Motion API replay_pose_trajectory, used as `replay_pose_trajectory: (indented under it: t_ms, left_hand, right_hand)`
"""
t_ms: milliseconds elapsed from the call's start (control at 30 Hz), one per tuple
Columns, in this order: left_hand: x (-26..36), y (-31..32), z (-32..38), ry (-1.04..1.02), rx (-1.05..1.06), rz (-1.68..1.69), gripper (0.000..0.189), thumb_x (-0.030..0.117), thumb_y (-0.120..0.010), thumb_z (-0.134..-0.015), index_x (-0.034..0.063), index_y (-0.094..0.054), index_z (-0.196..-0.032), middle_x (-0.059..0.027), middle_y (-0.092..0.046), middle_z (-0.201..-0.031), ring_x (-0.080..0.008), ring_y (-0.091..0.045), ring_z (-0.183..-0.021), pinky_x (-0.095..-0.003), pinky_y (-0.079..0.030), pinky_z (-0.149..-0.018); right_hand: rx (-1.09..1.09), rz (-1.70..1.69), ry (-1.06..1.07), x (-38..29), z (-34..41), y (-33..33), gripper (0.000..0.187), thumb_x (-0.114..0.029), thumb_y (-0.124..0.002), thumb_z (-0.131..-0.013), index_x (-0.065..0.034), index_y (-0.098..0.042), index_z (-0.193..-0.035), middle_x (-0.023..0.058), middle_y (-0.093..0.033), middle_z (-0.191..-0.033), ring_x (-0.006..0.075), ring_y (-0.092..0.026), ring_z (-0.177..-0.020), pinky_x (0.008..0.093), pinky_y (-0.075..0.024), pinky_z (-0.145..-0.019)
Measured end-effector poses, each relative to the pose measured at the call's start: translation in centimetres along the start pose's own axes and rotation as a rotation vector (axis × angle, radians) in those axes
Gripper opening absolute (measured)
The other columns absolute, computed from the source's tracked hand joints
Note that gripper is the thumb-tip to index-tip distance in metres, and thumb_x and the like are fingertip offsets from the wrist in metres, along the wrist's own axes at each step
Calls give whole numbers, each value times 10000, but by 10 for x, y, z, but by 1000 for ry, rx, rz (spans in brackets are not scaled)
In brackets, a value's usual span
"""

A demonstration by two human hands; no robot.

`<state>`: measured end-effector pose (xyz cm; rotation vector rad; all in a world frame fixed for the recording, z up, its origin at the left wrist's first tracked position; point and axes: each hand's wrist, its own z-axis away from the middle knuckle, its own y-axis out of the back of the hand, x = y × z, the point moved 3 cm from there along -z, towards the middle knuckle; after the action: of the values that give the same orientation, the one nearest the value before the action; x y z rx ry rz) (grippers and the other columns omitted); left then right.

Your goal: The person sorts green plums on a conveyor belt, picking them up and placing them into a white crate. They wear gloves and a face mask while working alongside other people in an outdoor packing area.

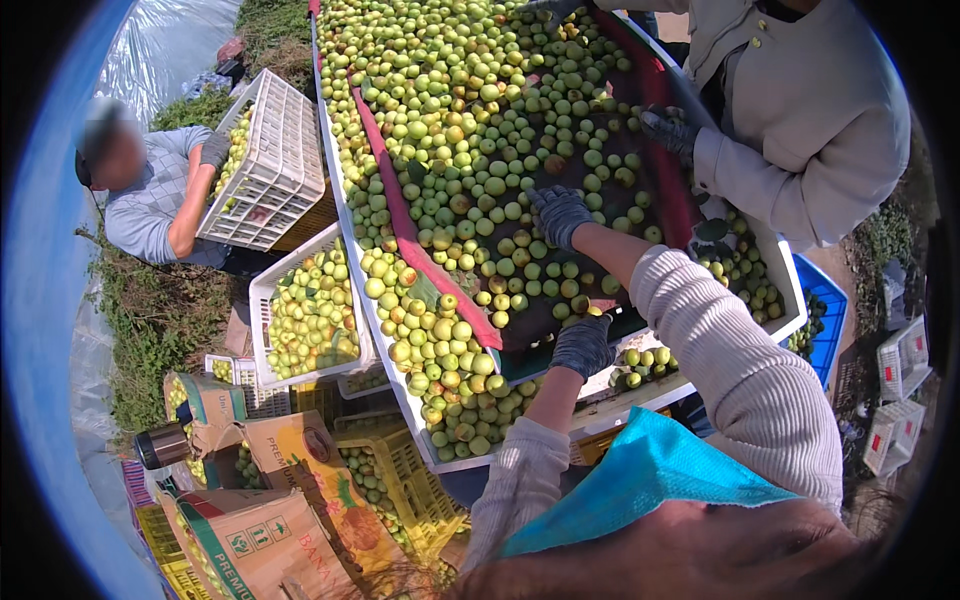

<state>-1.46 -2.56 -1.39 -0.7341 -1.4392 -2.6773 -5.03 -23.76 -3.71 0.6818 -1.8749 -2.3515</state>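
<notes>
Small green fruits (450, 202), some blushed red-brown, cover a long dark-bedded table with a pale raised rim (345, 202). My right hand (559, 216), in a dark grey glove, reaches over the middle of the bed with fingers spread among the fruits. Nearer to me, my left hand (583, 346), gloved alike, rests at the bed's near end by a few fruits; its fingertips are partly hidden, and whether it grips one is unclear. A red fabric strip (397, 217) divides the bed from a left channel full of fruits. Another red strip (670, 150) runs along the right side.
A co-worker's gloved hand (670, 131) is at the right edge. On the left a person tilts a white crate (281, 157) of fruit. Beside the table stand a full white crate (259, 322), a yellow crate (409, 480), cardboard boxes (262, 544) and, right, a blue crate (829, 300).
</notes>
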Motion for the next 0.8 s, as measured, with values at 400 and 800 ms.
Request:
replay_pose_trajectory:
  t_ms: [400, 800]
  left_hand:
    - [-6, -20, -11, 12, 36, -251, 476, 380, -685, -841, 14, -646, -1143, -231, -675, -1110, -377, -658, -1076, -473, -528, -931]
    - [-28, -59, -18, 190, 66, -318, 566, 400, -569, -932, 90, -534, -1404, -231, -635, -1283, -390, -629, -1157, -460, -494, -995]
  right_hand:
    - [-64, 129, 286, 32, 163, -29, 637, -434, -583, -909, -193, -472, -1488, 80, -332, -1610, 321, -182, -1529, 553, -183, -1209]
    - [-109, 57, 115, 65, 269, 0, 478, -542, -434, -972, -182, -736, -1059, 95, -725, -1033, 311, -681, -997, 487, -490, -860]
